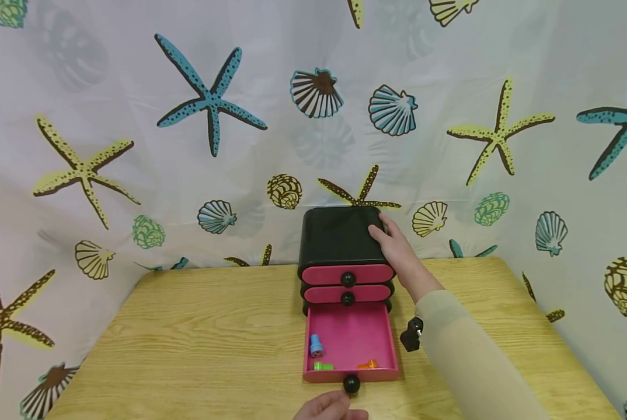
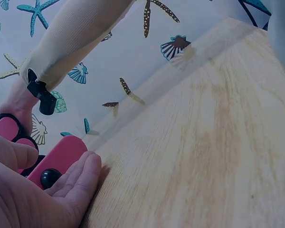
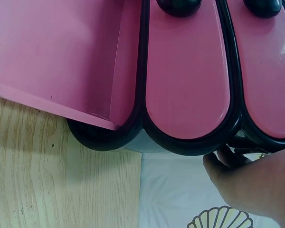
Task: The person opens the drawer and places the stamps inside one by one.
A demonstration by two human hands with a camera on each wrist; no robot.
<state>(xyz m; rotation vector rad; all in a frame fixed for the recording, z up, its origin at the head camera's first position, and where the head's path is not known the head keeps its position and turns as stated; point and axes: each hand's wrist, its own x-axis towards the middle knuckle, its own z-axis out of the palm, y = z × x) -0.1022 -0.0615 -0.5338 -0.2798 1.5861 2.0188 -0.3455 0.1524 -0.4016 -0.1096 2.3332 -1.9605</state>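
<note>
The bottom drawer (image 1: 351,344) stands pulled out toward the person, its long axis running straight from the black drawer chest (image 1: 340,236) to the left hand (image 1: 330,407). That left hand sits at the near edge of the table (image 1: 187,326), just short of the drawer's round black knob (image 1: 351,383); in the left wrist view the knob (image 2: 49,177) lies between thumb and fingers, which curve loosely around it, but whether they actually touch it I cannot tell. So the left hand is clearly the nearer one to the knob.

The right hand (image 1: 397,248) is farther out, beyond the drawer, laid on the chest's top right edge with fingers nearly straight, pressing rather than clasping; the right wrist view shows fingertips (image 3: 217,162) curling under the rim. Its sleeved forearm slants across just right of the drawer.

Inside the drawer, a blue stamp (image 1: 316,345), a green piece (image 1: 322,366) and an orange piece (image 1: 368,365) lie close to the left hand. The two upper drawers sit closed.
</note>
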